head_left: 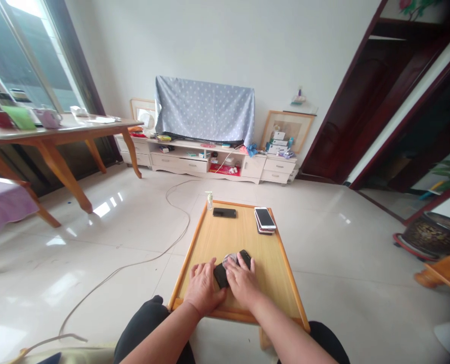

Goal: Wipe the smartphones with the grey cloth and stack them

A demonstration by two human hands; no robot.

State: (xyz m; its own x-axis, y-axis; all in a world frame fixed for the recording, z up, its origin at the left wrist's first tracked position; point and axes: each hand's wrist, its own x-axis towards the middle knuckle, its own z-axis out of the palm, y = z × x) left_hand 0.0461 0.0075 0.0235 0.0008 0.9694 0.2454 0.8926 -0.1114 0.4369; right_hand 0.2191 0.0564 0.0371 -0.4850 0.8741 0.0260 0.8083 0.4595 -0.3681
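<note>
A black phone (222, 275) lies on the small wooden table (210, 237) in front of me. My left hand (202, 287) rests flat on the table and touches the phone's left edge. My right hand (241, 280) presses a small grey cloth (230, 259) onto the phone, fingers bent over it. Farther back on the table lie another black phone (224, 213) and a stack of white and pink phones (265, 219). A small clear pump bottle (210, 200) stands at the table's far left corner.
A white cable (141, 263) runs across the tiled floor to my left. A large wooden table (58, 136) stands at the left, a TV cabinet (210, 159) with a covered screen at the back wall. A plant pot (433, 235) is at the right.
</note>
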